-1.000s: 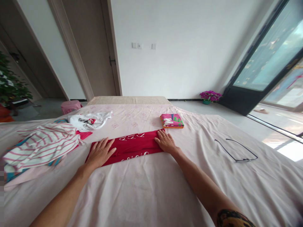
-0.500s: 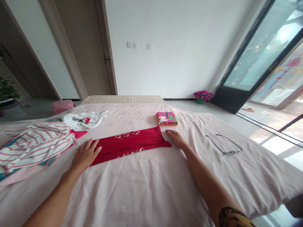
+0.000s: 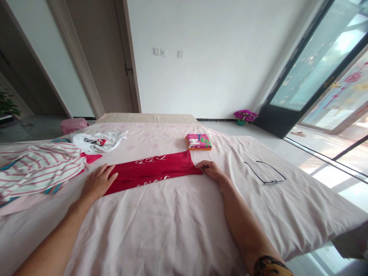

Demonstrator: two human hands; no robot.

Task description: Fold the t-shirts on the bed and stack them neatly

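A dark red garment (image 3: 155,172) with white lettering lies folded into a long strip across the sheet. My left hand (image 3: 96,182) rests flat on its left end, fingers stretched out. At the strip's right end, my right hand (image 3: 211,169) has its fingertips drawn together on the edge of the cloth. Just beyond that end sits a small stack of folded clothes (image 3: 198,142), pink printed on top with orange beneath.
A white and red striped garment (image 3: 43,165) lies in a loose pile at left, beside a white printed shirt (image 3: 99,142). Eyeglasses (image 3: 267,174) rest on the pale pink sheet (image 3: 161,230) at right. A pink stool (image 3: 74,125) stands past the far left edge.
My right hand has come down to the right end of the red garment, its fingers closing on the edge there. My left hand stays on the left end. The view has shifted slightly.
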